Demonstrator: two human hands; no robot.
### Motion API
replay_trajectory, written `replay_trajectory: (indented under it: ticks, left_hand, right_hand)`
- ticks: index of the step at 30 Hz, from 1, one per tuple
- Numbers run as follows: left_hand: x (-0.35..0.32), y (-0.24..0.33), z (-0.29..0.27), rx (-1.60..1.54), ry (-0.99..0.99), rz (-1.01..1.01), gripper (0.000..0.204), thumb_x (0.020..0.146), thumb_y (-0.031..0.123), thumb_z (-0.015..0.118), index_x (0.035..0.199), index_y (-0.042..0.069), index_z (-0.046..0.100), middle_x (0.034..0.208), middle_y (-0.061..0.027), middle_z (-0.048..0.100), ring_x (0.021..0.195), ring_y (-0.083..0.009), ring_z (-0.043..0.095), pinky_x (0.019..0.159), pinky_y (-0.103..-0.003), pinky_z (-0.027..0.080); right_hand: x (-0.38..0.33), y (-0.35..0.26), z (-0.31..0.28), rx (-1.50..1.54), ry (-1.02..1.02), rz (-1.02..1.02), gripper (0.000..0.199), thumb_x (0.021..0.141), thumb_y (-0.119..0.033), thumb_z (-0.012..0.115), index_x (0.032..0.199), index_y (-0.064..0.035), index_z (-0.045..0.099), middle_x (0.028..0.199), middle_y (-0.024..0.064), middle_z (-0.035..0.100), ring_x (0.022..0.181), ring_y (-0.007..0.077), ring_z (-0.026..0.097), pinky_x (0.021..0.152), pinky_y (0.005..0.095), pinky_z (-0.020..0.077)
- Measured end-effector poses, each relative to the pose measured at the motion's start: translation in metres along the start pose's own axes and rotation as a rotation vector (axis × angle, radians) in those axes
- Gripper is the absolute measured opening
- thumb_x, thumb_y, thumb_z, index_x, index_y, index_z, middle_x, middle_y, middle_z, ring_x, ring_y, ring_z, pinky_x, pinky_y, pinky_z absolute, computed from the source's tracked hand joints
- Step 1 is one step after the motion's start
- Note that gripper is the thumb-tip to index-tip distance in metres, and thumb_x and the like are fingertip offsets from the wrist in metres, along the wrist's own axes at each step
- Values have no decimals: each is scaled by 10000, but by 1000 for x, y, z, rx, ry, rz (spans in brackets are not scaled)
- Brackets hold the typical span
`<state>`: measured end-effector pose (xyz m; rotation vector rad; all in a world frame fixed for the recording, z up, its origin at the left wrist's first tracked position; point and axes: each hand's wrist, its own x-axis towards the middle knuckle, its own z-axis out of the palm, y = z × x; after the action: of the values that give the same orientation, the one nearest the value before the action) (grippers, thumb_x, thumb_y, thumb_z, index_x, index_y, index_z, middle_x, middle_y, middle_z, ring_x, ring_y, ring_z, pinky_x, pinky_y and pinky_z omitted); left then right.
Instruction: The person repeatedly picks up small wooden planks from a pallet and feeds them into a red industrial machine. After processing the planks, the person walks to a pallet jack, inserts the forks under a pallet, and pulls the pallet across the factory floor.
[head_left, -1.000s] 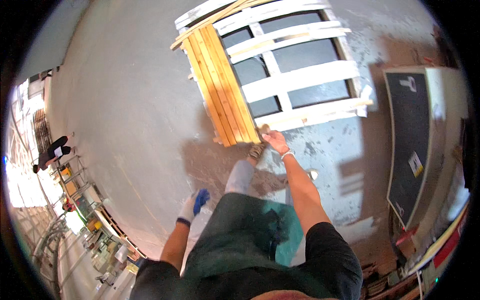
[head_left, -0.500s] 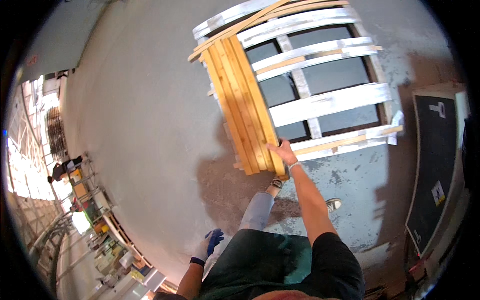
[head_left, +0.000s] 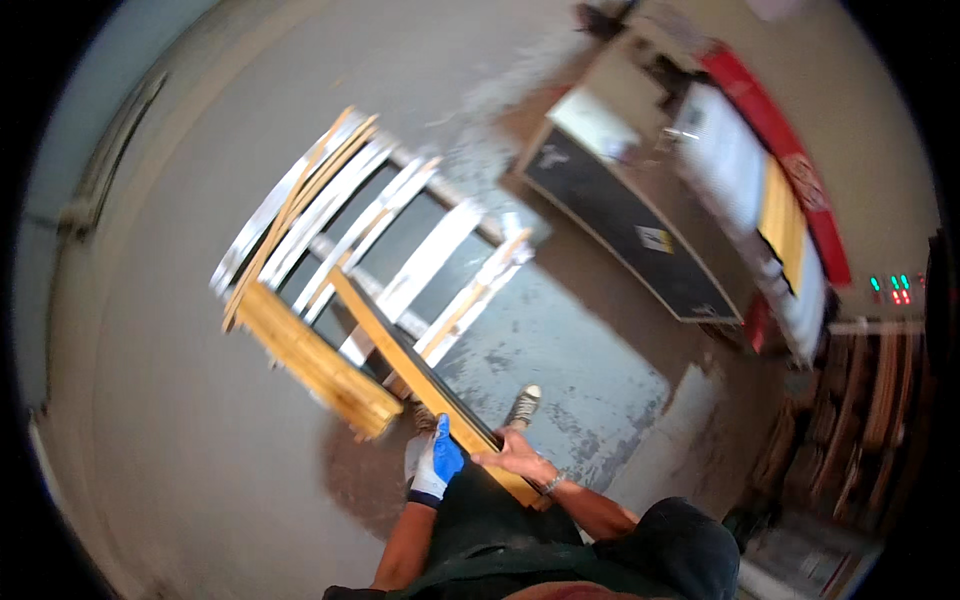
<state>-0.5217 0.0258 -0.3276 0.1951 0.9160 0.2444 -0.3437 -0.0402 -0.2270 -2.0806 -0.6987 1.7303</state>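
A long yellow wooden plank (head_left: 412, 358) with a dark side lies aslant before me, its near end by my waist and its far end over the pallet. My bare right hand (head_left: 516, 457) grips it from the right near that end. My left hand (head_left: 438, 462), in a white and blue glove, closes on its left edge; some of the fingers are hidden. Similar yellow planks (head_left: 315, 355) lie side by side along the left side of a whitish slatted pallet (head_left: 430, 260). Thin wooden strips (head_left: 290, 215) rest across the pallet's far left end.
Right of the pallet stands a large box with a dark panel (head_left: 630, 235). Beyond it are white wrapped bundles (head_left: 720, 160) and a long red piece (head_left: 785, 160). Stacked brown boards (head_left: 860, 400) fill the lower right. My shoe (head_left: 524, 405) is on the worn floor near the pallet.
My right hand has drawn one plank off the row toward my body. The gloved left hand, free before, has come up to it. My view has swung right.
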Motion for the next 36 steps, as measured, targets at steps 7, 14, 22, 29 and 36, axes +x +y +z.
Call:
replay_trajectory:
  ticks: [7, 14, 22, 29, 36]
  left_hand:
    - [-61, -6, 202, -90, -384, -142, 451, 999, 259, 592, 1336, -22, 485, 1251, -192, 610, 1149, -309, 607, 1023, -454, 482]
    - [-52, -22, 358, 339, -555, -118, 291, 973, 196, 637, 1183, 11, 556, 1105, -119, 638, 1035, -249, 647, 918, -378, 531]
    - [-9, -61, 417, 1188, -807, 274, 352, 1010, 296, 580, 1249, 39, 582, 1032, -140, 648, 980, -184, 625, 873, -314, 502]
    - [-52, -72, 365, 1813, -1189, 705, 471, 893, 76, 686, 1344, 40, 553, 1138, -119, 641, 1051, -253, 632, 920, -337, 501]
    - [-64, -70, 420, 852, -577, -465, 343, 993, 208, 619, 1255, -14, 610, 1140, -84, 674, 1030, -136, 645, 874, -300, 532]
  right_hand:
    - [-168, 48, -68, 200, 408, -172, 862, 698, -499, 861, 1270, 79, 575, 1171, 241, 637, 1095, 304, 628, 949, 374, 493]
    - [-284, 66, -97, 119, 810, -191, 942, 677, -348, 860, 1406, 38, 406, 1216, 227, 590, 1164, 346, 582, 1022, 415, 447]
    - [-273, 119, -99, 863, 757, -455, 543, 758, -152, 749, 1228, 27, 545, 1061, 80, 625, 970, 184, 601, 838, 311, 490]
    - [-267, 115, -119, 1407, 678, -447, 334, 798, -56, 693, 1106, 48, 617, 968, 72, 663, 856, 136, 630, 730, 298, 516]
    - [-267, 115, -158, 1247, 823, -366, 271, 776, -11, 692, 1034, 52, 642, 896, 57, 669, 769, 145, 635, 683, 299, 521]
